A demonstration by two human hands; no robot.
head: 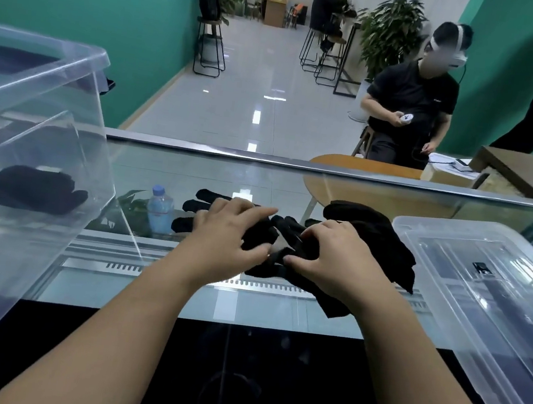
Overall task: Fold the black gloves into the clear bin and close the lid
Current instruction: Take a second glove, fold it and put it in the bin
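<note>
A black glove (262, 235) lies on the glass counter top between my hands, its fingers pointing left and away. My left hand (227, 237) rests on its finger end, thumb curled against the fabric. My right hand (328, 259) pinches the glove's cuff side with curled fingers. More black gloves (378, 239) lie piled just right of my right hand. The clear bin (32, 126) stands at the left, with a folded black glove (31, 189) seen inside through its wall. The clear lid (482, 295) lies flat at the right.
The glass counter (245, 306) has a metal rail along its far edge. A water bottle (160, 210) shows beneath the glass. A seated person (411, 108) with a headset is beyond the counter at the right, by a round wooden table (363, 166).
</note>
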